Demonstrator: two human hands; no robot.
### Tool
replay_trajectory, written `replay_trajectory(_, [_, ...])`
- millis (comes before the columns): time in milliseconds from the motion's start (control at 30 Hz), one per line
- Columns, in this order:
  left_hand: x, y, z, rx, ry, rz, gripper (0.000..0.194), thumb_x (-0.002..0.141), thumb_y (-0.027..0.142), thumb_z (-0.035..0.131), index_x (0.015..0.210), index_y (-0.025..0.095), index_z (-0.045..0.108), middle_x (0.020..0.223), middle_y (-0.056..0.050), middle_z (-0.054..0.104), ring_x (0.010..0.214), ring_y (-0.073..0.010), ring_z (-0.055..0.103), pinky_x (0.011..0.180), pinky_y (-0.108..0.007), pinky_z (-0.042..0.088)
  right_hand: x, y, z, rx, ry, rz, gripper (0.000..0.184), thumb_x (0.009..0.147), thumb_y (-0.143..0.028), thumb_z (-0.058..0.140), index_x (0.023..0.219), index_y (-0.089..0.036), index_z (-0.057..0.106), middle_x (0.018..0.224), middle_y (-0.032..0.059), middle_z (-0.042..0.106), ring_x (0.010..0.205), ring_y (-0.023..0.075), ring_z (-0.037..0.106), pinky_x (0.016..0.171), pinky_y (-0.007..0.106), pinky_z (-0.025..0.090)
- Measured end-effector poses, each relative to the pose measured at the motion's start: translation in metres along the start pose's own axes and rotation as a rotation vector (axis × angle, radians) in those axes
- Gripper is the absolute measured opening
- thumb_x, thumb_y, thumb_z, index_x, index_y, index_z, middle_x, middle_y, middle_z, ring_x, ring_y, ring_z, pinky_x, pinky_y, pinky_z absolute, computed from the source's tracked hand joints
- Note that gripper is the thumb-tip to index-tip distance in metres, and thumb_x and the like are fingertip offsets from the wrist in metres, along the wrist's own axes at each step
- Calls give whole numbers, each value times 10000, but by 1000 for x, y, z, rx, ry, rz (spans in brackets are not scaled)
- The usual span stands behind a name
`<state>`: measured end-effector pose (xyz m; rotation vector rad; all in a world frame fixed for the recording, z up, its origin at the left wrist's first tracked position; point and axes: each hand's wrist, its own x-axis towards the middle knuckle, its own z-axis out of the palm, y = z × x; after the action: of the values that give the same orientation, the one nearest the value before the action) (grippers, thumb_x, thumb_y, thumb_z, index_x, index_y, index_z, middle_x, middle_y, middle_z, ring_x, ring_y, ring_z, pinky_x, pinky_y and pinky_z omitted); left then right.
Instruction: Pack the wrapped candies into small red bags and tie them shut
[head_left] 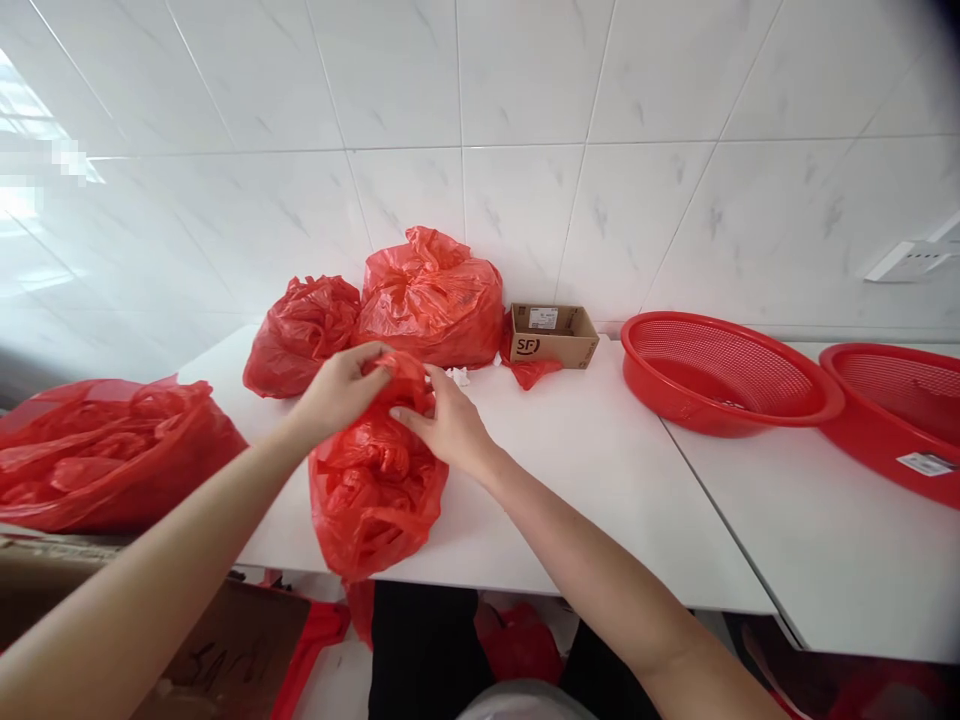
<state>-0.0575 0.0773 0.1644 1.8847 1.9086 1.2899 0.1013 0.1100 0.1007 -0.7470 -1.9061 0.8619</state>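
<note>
A red plastic bag (379,500), stuffed with crumpled red plastic, rests at the table's front edge, and part of it hangs below the tabletop. My left hand (349,385) grips the upper left of its gathered top, with thumb and fingers closed on the film. On the other side, my right hand (450,420) pinches the same top from the right, its thumb pressing on the plastic. Both hands are close together, the bag's top between them. Some fingertips are hidden behind the film.
Behind stand two full red bags (300,335) (431,300) and a small open cardboard box (555,338). Red plastic baskets (727,375) (892,430) occupy the right side of the white table (570,480). At left lie another red bag (112,455) and a large carton (217,650). A tiled wall rises behind.
</note>
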Motion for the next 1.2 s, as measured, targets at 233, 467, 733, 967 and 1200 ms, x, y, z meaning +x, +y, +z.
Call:
replay_trajectory(233, [-41,-42,42,402,-116,4,1015,753,344,676,1554,215,65,1486,-172,401,1360,-331,406,1081,-479,362,17,16,-12,121,59,13,158,815,-122,460,845,-211,588,838,-14,657,846,160,611,801,288,495])
replay_trajectory(467, [-5,-81,40,576,-155,-74,754,711,191,631,1435,167,423,1387,-229,503,1268,-476,453,992,-614,364,15,-44,-121,268,596,-165,222,927,-344,427,926,-202,597,954,37,633,960,194,629,743,316,522])
replay_trajectory(733, [-14,13,1,409,112,-1,460,919,487,458,1343,311,478,1392,-85,529,1235,-322,523,990,-511,432,-35,17,-166,376,560,193,219,804,-401,656,872,-192,648,873,39,696,864,207,665,711,304,551])
replay_trajectory(967, [-108,54,113,-500,-226,-166,632,657,368,817,1248,336,595,1137,-52,684,1085,-271,623,951,-406,470,-65,51,-143,463,368,415,308,847,-466,568,985,-195,618,961,59,724,882,217,696,731,321,563])
replay_trajectory(1200, [-111,34,130,-724,-121,-426,301,800,500,660,731,222,568,617,28,532,484,-125,494,439,-248,405,-92,76,-166,-131,313,556,284,731,-350,713,936,-205,580,810,35,655,718,196,616,642,314,479])
